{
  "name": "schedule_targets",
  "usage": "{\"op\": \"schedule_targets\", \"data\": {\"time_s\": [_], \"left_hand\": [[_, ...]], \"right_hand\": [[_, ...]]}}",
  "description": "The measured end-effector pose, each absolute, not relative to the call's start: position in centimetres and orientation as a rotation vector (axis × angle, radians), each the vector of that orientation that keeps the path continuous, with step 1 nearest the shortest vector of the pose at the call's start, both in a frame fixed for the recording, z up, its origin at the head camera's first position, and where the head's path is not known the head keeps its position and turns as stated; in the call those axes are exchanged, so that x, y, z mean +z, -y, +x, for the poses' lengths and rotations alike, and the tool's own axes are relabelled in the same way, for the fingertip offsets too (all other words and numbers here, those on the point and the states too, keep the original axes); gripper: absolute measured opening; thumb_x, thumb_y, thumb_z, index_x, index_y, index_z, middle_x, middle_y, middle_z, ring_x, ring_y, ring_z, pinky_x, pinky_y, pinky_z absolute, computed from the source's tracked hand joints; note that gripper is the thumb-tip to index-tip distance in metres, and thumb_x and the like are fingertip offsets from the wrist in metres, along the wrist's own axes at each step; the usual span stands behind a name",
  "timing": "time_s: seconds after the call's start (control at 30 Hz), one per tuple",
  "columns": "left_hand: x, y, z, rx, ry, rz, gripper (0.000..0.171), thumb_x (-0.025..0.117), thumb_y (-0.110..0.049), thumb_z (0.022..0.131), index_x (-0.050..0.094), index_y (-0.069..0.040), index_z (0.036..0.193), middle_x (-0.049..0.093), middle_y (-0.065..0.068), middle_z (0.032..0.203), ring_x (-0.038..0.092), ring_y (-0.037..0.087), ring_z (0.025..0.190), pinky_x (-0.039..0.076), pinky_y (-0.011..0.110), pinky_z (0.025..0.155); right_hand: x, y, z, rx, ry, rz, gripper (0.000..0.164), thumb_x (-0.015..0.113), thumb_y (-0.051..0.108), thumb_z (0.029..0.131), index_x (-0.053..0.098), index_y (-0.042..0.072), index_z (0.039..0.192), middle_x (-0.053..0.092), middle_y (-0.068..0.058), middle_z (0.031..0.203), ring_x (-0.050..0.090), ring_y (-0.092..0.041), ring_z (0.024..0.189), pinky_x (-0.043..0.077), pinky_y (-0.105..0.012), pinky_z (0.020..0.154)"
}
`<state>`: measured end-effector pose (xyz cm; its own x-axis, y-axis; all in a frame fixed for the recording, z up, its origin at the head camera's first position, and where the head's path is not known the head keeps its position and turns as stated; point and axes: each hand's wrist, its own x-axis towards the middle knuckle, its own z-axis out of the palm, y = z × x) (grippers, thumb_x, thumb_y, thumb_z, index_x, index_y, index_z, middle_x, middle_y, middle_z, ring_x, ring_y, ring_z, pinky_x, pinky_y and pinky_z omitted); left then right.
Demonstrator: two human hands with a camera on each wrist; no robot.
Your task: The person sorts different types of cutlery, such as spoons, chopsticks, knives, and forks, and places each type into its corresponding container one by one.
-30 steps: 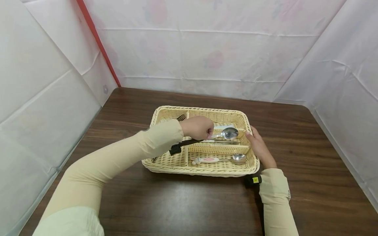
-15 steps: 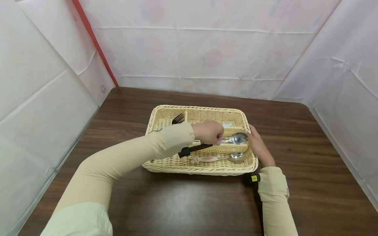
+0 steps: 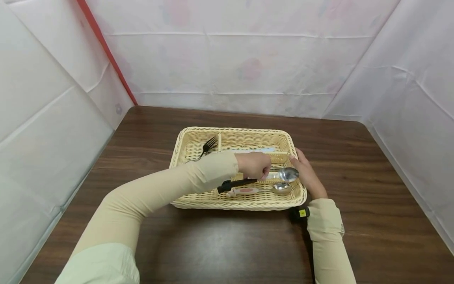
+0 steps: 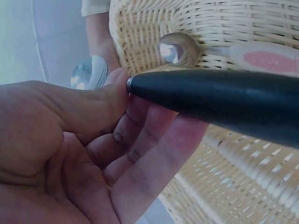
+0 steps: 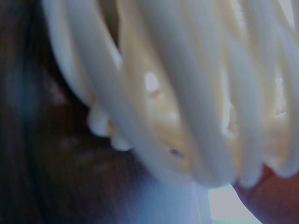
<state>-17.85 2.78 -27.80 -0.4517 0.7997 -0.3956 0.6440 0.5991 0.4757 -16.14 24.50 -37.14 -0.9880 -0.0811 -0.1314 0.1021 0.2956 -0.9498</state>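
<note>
My left hand [image 3: 253, 165] reaches over the wicker cutlery basket [image 3: 234, 205] and pinches a spoon [image 4: 219, 95] at its metal neck, between thumb and fingers. Its thick black handle points left, and its shiny bowl points toward the basket's right end. Below it, in the front compartment, lies a small spoon [image 3: 248, 191] with a white and pink handle. My right hand [image 3: 307, 175] grips the basket's right rim, thumb over the edge and fingers outside. Blurred wicker strands fill most of the right wrist view.
A black fork [image 3: 210, 144] lies in the basket's left compartment, partly behind the left sleeve. A flat pale utensil [image 3: 267, 150] rests in the back compartment. Wicker dividers split the basket. The dark wooden table [image 3: 220, 244] meets white sheeting [image 3: 248, 55] at the back and sides.
My left hand has carried the spoon right and toward the front, from over the middle compartment to near the front one. The fork shows more now. My right hand stays on the rim.
</note>
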Motion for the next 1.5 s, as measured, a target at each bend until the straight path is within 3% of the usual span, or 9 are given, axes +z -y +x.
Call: {"op": "schedule_targets", "data": {"time_s": [0.2, 0.37, 0.5, 0.57, 0.77, 1.0, 1.2, 1.5], "left_hand": [[-28.9, -3.1, -17.6, 0.301, -2.216, 1.123, 0.042, 0.055, -0.008, 0.096, 0.043, -0.016, 0.056, 0.033, -0.004, 0.052, 0.046, 0.012, 0.041, 0.04, 0.021, 0.048], [-29.5, -3.4, -17.2, 0.297, -2.204, 1.073, 0.041, 0.058, -0.004, 0.094, 0.047, -0.011, 0.055, 0.04, 0.0, 0.049, 0.056, 0.017, 0.048, 0.047, 0.022, 0.05], [-29.9, -3.7, -16.8, 0.274, -2.21, 1.024, 0.029, 0.064, -0.001, 0.09, 0.057, -0.007, 0.063, 0.058, 0.002, 0.06, 0.065, 0.02, 0.059, 0.054, 0.025, 0.057], [-30.1, -4.0, -16.8, 0.249, -2.207, 1.01, 0.029, 0.063, -0.001, 0.09, 0.055, -0.007, 0.062, 0.059, 0.004, 0.061, 0.063, 0.018, 0.056, 0.052, 0.023, 0.054], [-31.1, -5.0, -16.9, 0.191, -2.175, 0.987, 0.039, 0.053, 0.005, 0.091, 0.038, -0.011, 0.059, 0.045, 0.003, 0.05, 0.045, 0.013, 0.041, 0.036, 0.022, 0.04], [-32.2, -5.9, -16.9, 0.05, -2.217, 1.076, 0.025, 0.05, 0.009, 0.089, 0.045, -0.01, 0.073, 0.037, 0.001, 0.059, 0.029, 0.011, 0.045, 0.027, 0.024, 0.044], [-32.7, -6.4, -17.0, -0.013, -2.225, 1.141, 0.017, 0.061, 0.005, 0.086, 0.052, -0.009, 0.09, 0.047, 0.001, 0.076, 0.037, 0.013, 0.055, 0.032, 0.025, 0.049], [-32.4, -6.9, -16.5, -0.147, -2.283, 1.259, 0.024, 0.072, -0.001, 0.08, 0.051, -0.011, 0.077, 0.047, -0.002, 0.073, 0.039, 0.012, 0.064, 0.036, 0.023, 0.055]], "right_hand": [[-37.1, -24.2, -16.3, -1.762, -2.414, 0.033, 0.055, 0.03, 0.023, 0.105, 0.009, 0.006, 0.152, 0.022, -0.022, 0.151, 0.03, -0.034, 0.134, 0.018, -0.045, 0.111], [-37.4, -24.1, -16.3, -1.804, -2.369, 0.037, 0.054, 0.029, 0.021, 0.105, 0.008, 0.006, 0.152, 0.022, -0.023, 0.151, 0.029, -0.035, 0.134, 0.018, -0.045, 0.111], [-37.4, -24.0, -16.2, -1.806, -2.362, 0.039, 0.054, 0.029, 0.021, 0.105, 0.008, 0.006, 0.152, 0.02, -0.022, 0.152, 0.026, -0.034, 0.136, 0.018, -0.045, 0.111], [-37.4, -24.0, -16.2, -1.813, -2.357, 0.039, 0.054, 0.029, 0.021, 0.105, 0.008, 0.006, 0.152, 0.021, -0.022, 0.152, 0.028, -0.035, 0.135, 0.019, -0.046, 0.111], [-37.2, -24.0, -16.2, -1.822, -2.346, 0.034, 0.055, 0.029, 0.02, 0.105, 0.006, 0.005, 0.152, 0.018, -0.023, 0.153, 0.027, -0.035, 0.135, 0.02, -0.046, 0.11], [-37.2, -24.0, -16.3, -1.781, -2.392, 0.032, 0.055, 0.029, 0.019, 0.105, 0.006, 0.003, 0.152, 0.016, -0.022, 0.154, 0.022, -0.034, 0.138, 0.017, -0.045, 0.112], [-37.2, -24.1, -16.4, -1.781, -2.4, 0.024, 0.055, 0.029, 0.019, 0.105, 0.006, 0.002, 0.151, 0.017, -0.023, 0.153, 0.023, -0.034, 0.137, 0.017, -0.045, 0.112], [-37.1, -24.3, -16.3, -1.803, -2.388, 0.026, 0.054, 0.029, 0.019, 0.105, 0.006, 0.002, 0.151, 0.019, -0.024, 0.152, 0.026, -0.035, 0.135, 0.019, -0.045, 0.111]]}}
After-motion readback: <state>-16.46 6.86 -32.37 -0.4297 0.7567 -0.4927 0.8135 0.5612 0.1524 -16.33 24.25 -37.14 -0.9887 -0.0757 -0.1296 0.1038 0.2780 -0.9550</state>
